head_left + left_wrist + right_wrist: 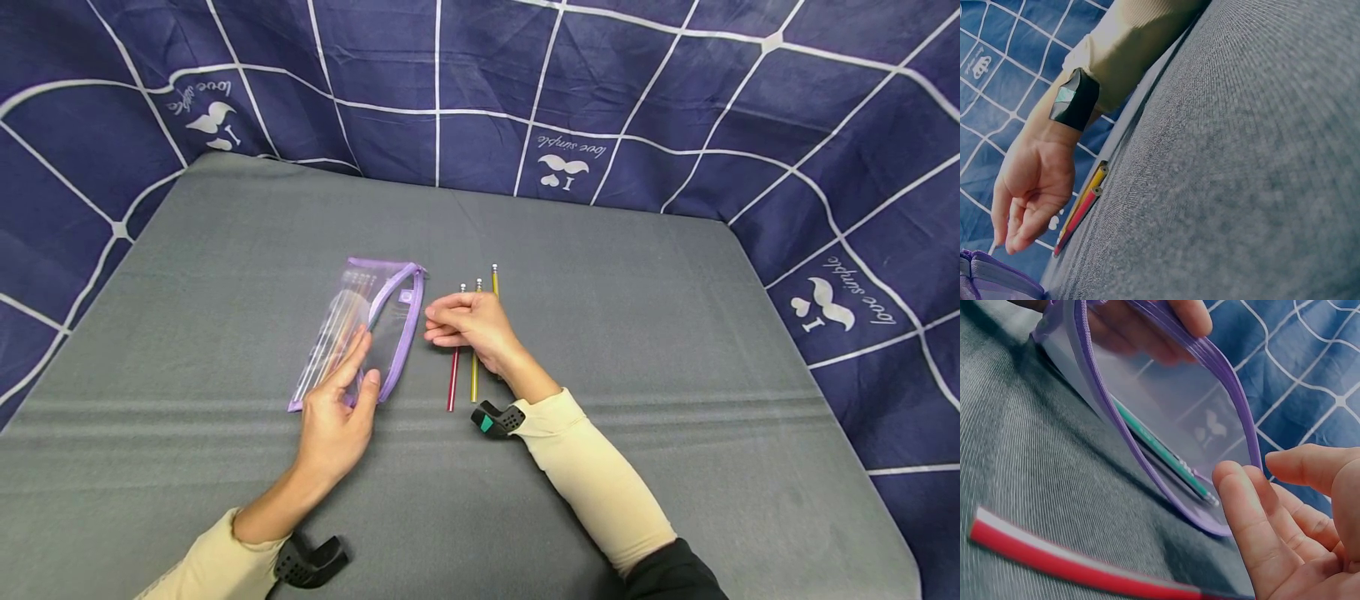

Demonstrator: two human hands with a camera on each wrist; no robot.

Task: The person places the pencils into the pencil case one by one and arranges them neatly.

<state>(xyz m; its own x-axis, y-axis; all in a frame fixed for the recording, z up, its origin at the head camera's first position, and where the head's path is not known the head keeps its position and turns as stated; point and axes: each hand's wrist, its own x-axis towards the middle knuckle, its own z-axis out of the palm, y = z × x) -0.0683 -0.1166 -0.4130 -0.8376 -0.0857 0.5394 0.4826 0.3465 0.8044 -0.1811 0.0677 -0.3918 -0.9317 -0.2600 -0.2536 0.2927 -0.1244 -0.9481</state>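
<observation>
A clear pencil case (411, 329) with purple zipper trim lies on the grey table, its zipped side gaping. My left hand (337, 425) holds it, fingers over the clear upper sheet and thumb at the purple edge. Through the opening, the right wrist view shows a green pencil (1163, 456) inside, beside other pencils. Just right of the opening is my right hand (476, 327), fingers loosely bent and nothing between them. Under and beside it lie a red pencil (453, 385), a yellow pencil (474, 382) and another yellow pencil (495, 282), partly hidden by the hand.
The grey cloth-covered table (637, 333) stretches out around the case. Behind it and at both sides hangs a dark blue curtain (480, 75) with white grid lines. Black cameras sit on the left wrist (307, 562) and the right wrist (497, 419).
</observation>
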